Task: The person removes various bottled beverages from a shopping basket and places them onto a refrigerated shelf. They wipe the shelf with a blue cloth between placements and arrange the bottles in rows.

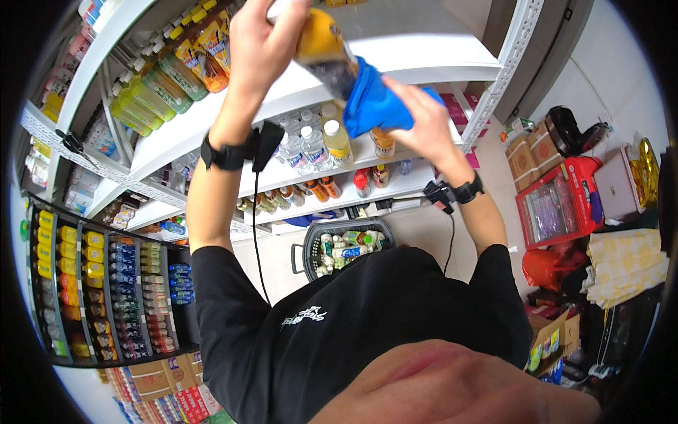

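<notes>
My left hand (260, 50) grips a plastic drink bottle (324, 45) by its white-capped end. The bottle has a yellow upper part and a dark lower part, and it is held tilted. Around its base is a blue cloth (376, 100), held by my right hand (421, 119) with the fingers spread over the fabric. Both hands are raised in front of a white metal shelving unit (445, 55). Below them, clear water bottles (312, 146) and a pale yellow bottle with a white cap (337, 142) stand on a lower shelf.
A dark plastic basket (312, 249) of bottles rests on the floor before me. Tea and juice bottles (175, 74) line the upper shelf at left. A black bottle rack (183, 323) stands lower left. Cartons (522, 159) and a red box (580, 185) are at right.
</notes>
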`<state>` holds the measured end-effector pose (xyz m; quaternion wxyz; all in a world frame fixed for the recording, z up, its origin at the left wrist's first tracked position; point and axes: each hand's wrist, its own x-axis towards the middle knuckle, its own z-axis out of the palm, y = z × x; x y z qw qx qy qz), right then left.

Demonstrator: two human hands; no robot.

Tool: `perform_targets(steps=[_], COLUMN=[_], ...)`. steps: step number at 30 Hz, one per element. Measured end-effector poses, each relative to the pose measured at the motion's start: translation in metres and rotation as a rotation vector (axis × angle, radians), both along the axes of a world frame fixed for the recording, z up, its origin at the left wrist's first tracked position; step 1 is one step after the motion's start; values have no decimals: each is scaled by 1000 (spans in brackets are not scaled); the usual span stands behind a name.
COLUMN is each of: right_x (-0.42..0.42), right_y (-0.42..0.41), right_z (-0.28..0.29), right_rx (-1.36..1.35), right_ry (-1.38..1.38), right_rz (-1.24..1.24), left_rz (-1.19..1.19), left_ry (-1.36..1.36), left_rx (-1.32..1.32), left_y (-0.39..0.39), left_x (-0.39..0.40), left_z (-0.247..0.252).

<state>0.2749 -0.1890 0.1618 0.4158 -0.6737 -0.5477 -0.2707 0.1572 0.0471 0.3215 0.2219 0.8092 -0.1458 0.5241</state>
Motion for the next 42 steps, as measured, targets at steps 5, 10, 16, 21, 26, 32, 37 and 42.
perform_targets(steps=[5,10,16,21,26,32,37,42], right_x=[111,199,205,201,205,211,212,212], right_y=[-29,-22,-21,-23,-23,-25,-23,-23], right_z=[37,31,29,32,33,33,29,30], right_rx=[186,-51,-153,-126,-96,-50,-67,-68], right_ry=[-314,-208,-97,-66,-44,-50,-23,-17], right_rz=[-363,-481,-496,-471,-400,-369,-329,-323], left_rz=[-313,307,393,472,540,715,801,872], left_ry=[282,211,313,262,169,362,299,290], left_rx=[-506,93,119,440,704,699,732,778], left_y=[-24,-1,37,108,155,121,144,147], left_x=[72,162,255,355,448,497,516,522], left_z=[46,63,56,44,34,58,49,48])
